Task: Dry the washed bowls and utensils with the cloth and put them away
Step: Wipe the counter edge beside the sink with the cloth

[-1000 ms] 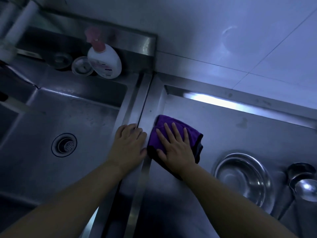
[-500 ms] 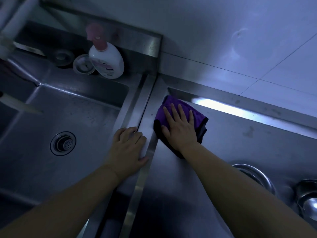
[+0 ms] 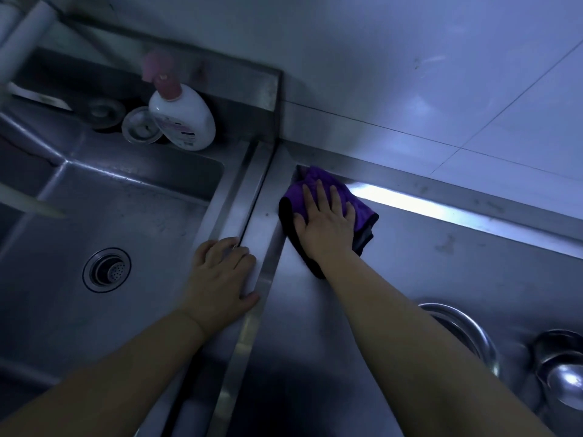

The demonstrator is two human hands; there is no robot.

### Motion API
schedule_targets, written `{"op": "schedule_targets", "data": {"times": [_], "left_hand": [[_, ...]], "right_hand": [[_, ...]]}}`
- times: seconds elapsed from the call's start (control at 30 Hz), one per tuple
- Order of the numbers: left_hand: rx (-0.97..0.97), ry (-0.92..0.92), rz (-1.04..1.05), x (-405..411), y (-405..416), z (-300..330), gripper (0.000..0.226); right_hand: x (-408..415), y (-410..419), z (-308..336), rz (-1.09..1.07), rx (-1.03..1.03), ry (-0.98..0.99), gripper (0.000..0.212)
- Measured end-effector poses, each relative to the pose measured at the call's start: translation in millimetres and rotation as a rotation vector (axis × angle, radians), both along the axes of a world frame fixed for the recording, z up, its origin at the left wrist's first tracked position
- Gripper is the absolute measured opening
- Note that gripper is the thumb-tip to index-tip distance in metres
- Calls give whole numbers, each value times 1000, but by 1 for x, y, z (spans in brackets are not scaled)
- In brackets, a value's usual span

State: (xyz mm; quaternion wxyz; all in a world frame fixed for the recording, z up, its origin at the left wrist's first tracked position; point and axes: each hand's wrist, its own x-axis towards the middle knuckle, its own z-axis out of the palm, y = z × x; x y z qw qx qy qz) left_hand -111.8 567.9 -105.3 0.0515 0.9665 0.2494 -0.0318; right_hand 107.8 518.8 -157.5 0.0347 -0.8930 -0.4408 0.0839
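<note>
The purple cloth [image 3: 318,190] is pressed flat against the steel desk [image 3: 441,279] by the right hand [image 3: 326,220], whose fingers are held straight and spread over the fabric rather than curled around it. The cloth is bunched into the far left corner of the desk's recessed surface, just beside the raised back ledge, and a darker edge of it is seen trailing out beneath the wrist. The left hand [image 3: 220,275] is laid palm down, fingers relaxed, on the raised steel divider [image 3: 252,184] between the sink basin [image 3: 110,216] and the desk; nothing is held in it.

At the lower right, a steel bowl [image 3: 467,335] is seen lying on the desk, partly hidden by the right forearm. Just beyond it, at the frame's edge, a rounded steel utensil [image 3: 564,376] is found, though it cannot be told whether it is a ladle or a second small bowl. Both are well apart from the cloth.

In the basin, a round drain strainer [image 3: 107,270] is set into the floor. On the ledge behind it, a white pump bottle with a pink top [image 3: 181,118] is stood upright, with a round metal stopper [image 3: 140,125] touching it on the left. The wall behind is covered in pale tiles [image 3: 441,74].
</note>
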Motion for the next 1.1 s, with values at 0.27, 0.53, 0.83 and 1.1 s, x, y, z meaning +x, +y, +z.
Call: {"op": "schedule_targets", "data": {"times": [0.27, 0.53, 0.83, 1.1], "left_hand": [[17, -19, -13, 1, -1, -1, 54], [63, -73, -45, -2, 0, -7, 54], [69, -77, -53, -3, 0, -11, 47], [57, 14, -54, -4, -4, -5, 45]], "right_hand": [[20, -32, 11, -55, -64, -14, 69], [46, -71, 12, -237, -209, -178, 80], [16, -100, -3, -430, -31, -38, 89], [-58, -131, -4, -408, -55, -8, 90]]}}
